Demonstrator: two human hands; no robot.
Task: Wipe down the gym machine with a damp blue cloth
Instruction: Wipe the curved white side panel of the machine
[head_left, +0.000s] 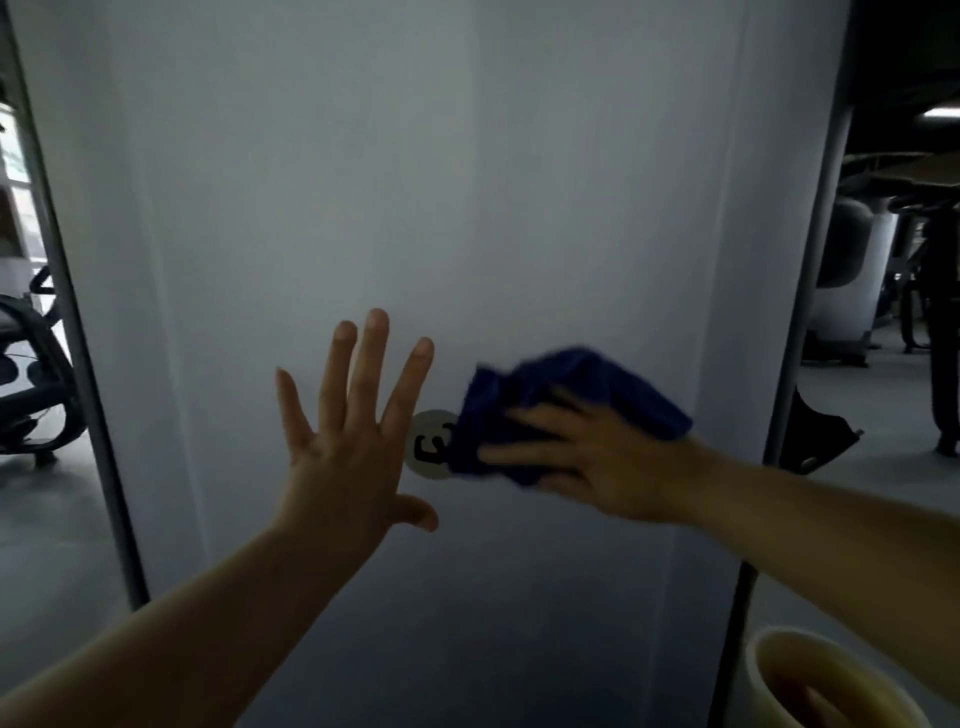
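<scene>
A tall white panel of the gym machine fills the middle of the view. My right hand presses a bunched dark blue cloth flat against the panel, fingers stretched out over it. The cloth partly covers a small round grey badge with a black mark. My left hand lies flat on the panel just left of the badge, fingers spread and pointing up, holding nothing.
Dark metal posts frame the panel on both sides. A black exercise machine stands at the left. At the right lie grey gym floor, more equipment and a person's legs. A cream bucket rim sits at bottom right.
</scene>
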